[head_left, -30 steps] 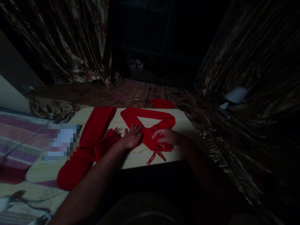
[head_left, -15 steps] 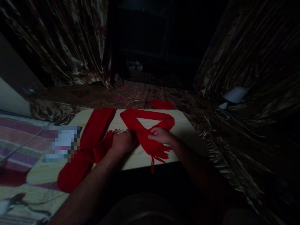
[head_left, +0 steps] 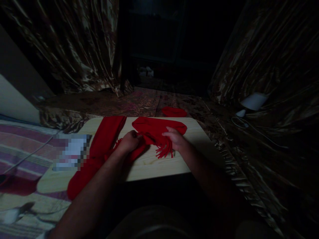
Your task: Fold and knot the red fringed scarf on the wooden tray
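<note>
A red fringed scarf (head_left: 159,124) lies looped on a small wooden table (head_left: 154,166). My left hand (head_left: 130,141) is closed on a bunched part of the scarf near the table's middle. Beside the fringe, my right hand (head_left: 175,137) rests against the scarf, its thumb and forefinger stretched out and apart. A wide folded red length (head_left: 107,134) runs down the left of the table and over its near edge, partly behind my left forearm. Whether it joins the looped part cannot be made out.
A blurred-out flat item (head_left: 72,151) lies at the table's left. Beyond the far edge is another red cloth piece (head_left: 174,112). A white lamp (head_left: 254,101) with a cord stands at right. Striped bedding (head_left: 27,142) is at left, patterned curtains (head_left: 92,49) behind.
My left hand has lifted slightly and pulled the scarf into a bunch. The fringed end has drawn up and the loop's gap has closed. My right thumb and forefinger have parted.
</note>
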`<state>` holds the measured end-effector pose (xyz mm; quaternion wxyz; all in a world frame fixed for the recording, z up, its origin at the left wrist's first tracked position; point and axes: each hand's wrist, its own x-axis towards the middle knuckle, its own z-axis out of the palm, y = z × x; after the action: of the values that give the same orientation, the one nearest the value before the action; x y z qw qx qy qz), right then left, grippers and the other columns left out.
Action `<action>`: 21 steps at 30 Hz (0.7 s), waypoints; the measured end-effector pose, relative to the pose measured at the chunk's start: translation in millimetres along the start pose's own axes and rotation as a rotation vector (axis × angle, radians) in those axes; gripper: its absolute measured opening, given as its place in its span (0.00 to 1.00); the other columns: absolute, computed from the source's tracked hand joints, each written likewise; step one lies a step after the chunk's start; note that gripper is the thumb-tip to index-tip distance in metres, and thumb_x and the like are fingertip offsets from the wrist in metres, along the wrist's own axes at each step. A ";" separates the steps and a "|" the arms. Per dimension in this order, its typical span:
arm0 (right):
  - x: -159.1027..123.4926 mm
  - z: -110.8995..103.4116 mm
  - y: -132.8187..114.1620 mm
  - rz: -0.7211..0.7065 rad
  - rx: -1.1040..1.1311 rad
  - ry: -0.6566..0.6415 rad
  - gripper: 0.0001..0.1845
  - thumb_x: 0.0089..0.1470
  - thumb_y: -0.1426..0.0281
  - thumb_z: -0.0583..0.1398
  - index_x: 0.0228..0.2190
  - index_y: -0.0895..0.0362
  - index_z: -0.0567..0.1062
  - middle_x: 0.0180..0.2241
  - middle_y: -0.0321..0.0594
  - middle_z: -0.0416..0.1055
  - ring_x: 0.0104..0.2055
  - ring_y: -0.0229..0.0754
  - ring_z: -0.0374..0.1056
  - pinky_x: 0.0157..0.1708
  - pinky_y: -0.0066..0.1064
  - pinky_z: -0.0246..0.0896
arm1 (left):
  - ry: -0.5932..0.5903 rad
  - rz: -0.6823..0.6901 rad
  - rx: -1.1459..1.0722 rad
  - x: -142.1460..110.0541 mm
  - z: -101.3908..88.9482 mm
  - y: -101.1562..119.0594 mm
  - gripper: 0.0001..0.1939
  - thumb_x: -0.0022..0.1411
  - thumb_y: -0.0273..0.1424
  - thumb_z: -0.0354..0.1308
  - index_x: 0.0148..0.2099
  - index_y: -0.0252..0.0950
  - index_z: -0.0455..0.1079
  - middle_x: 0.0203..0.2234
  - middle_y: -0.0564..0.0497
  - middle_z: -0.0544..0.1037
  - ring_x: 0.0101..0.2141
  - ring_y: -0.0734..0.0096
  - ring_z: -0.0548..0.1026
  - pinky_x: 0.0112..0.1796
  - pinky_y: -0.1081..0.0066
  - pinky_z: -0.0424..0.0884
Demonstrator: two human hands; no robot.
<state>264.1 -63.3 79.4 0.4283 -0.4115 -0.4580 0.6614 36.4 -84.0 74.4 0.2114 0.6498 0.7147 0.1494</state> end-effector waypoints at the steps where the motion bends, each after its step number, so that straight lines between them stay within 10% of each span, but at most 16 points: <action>1: -0.6 -2.6 -2.1 0.001 -0.007 -0.012 0.18 0.41 0.75 0.62 0.39 0.56 0.73 0.35 0.38 0.80 0.36 0.43 0.76 0.44 0.36 0.72 | -0.013 -0.005 -0.003 0.3 -2.2 -2.4 0.20 0.67 0.44 0.50 0.51 0.35 0.72 0.44 0.41 0.82 0.42 0.61 0.80 0.39 0.68 0.73; 10: -15.3 -38.7 25.0 0.189 -0.414 -0.072 0.22 0.42 0.77 0.62 0.43 0.58 0.77 0.32 0.37 0.79 0.33 0.43 0.75 0.37 0.32 0.71 | -0.294 0.144 0.310 -13.4 -6.3 -5.5 0.29 0.63 0.51 0.50 0.54 0.33 0.70 0.46 0.34 0.80 0.46 0.50 0.79 0.42 0.63 0.72; 17: -6.6 -66.7 -4.5 -0.128 -1.516 0.271 0.14 0.61 0.67 0.56 0.38 0.60 0.81 0.40 0.53 0.78 0.47 0.51 0.71 0.49 0.39 0.63 | 0.047 0.222 0.343 -24.6 2.7 25.3 0.27 0.67 0.47 0.47 0.58 0.36 0.68 0.53 0.36 0.76 0.52 0.49 0.75 0.49 0.58 0.70; 21: 3.1 -80.3 -15.7 -0.271 -1.967 0.317 0.18 0.60 0.73 0.53 0.42 0.61 0.82 0.59 0.58 0.67 0.66 0.58 0.53 0.60 0.46 0.50 | -0.013 0.445 0.293 -15.7 23.0 39.2 0.29 0.71 0.44 0.42 0.67 0.37 0.62 0.65 0.39 0.65 0.64 0.51 0.63 0.61 0.57 0.59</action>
<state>341.4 -36.7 74.5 0.0256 -0.6102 -0.7815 -0.1276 82.8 -96.7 75.3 0.0816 0.8155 0.5670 0.0830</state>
